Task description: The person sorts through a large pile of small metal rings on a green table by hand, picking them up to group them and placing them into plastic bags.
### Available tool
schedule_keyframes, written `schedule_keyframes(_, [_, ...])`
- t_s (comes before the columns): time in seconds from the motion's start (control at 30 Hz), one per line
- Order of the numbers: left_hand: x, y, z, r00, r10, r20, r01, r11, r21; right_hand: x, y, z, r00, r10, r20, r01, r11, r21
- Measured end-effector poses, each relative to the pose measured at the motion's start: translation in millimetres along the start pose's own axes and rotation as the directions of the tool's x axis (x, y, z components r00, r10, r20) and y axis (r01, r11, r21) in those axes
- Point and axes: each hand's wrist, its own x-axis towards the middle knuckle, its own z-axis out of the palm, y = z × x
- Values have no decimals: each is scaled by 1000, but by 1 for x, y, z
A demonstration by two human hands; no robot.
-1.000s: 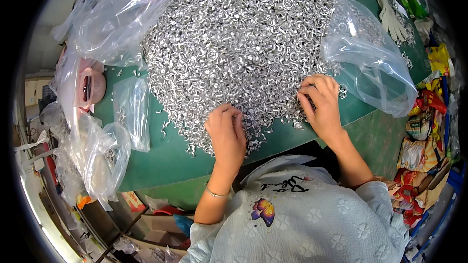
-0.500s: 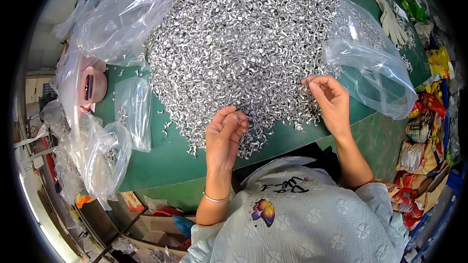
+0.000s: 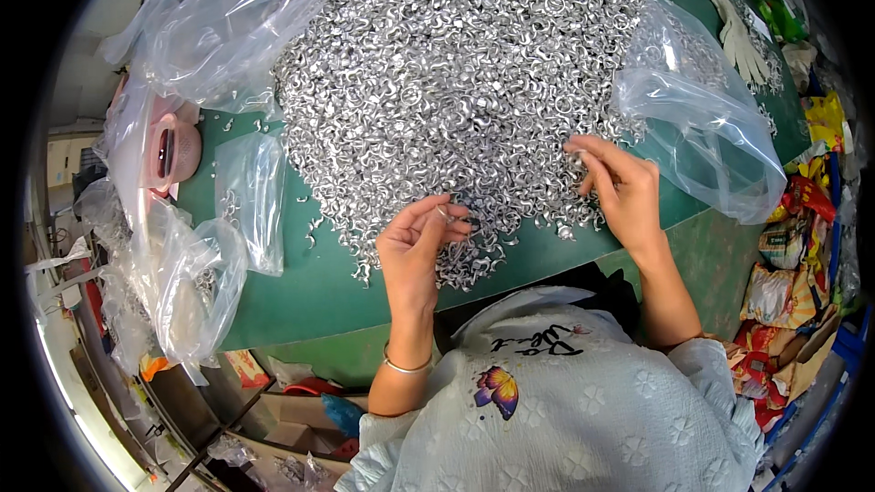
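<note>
Green tabletop (image 3: 319,296) spreads out ahead of both hands in my head view, reaching past them on either side. Most of it lies under a broad heap of curved silvery metal pieces (image 3: 465,82), which begins at the fingertips and runs far beyond them. Well beyond the left hand, to its left, I see a large crumpled clear bag (image 3: 228,27); another clear bag (image 3: 702,137) rests just right of the right hand, against the heap's edge. Left of the left hand lies a flat, narrower bag (image 3: 260,205). I have the right hand (image 3: 627,189) at the heap's right front, thumb and forefinger narrowed; I can't make out whether a piece sits between their tips. The left hand (image 3: 412,246) is turned partly palm up at the near edge. Farther left of it stands a pink container (image 3: 187,150), and beyond the right hand, rightward, lies a pale glove (image 3: 743,46). A slim bangle (image 3: 406,370) circles the left wrist. Smallest of all, a single metal piece (image 3: 444,213) is pinched between the left thumb and fingers.
</note>
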Motion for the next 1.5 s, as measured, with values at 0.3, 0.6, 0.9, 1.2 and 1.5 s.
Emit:
schedule_keyframes(0.3, [-4,6,-1,997,-75,-24,75,997,10,7,0,-1,999,-35,-24,33,995,-98])
schedule_keyframes(0.6, [-6,7,9,995,-91,40,94,991,-98,1,0,3,928,311,207,-373,773,513])
schedule_keyframes(0.9, [-7,-2,50,863,-358,358,474,818,-326,-16,-23,17,951,130,280,-200,951,236])
schedule_keyframes(1.2, [0,2,52,827,-353,438,500,818,-286,40,11,11,936,-344,-72,246,787,-566])
schedule_keyframes(1.5, [12,-1,52,834,-379,401,506,816,-279,32,3,5,969,-169,-180,126,966,-227])
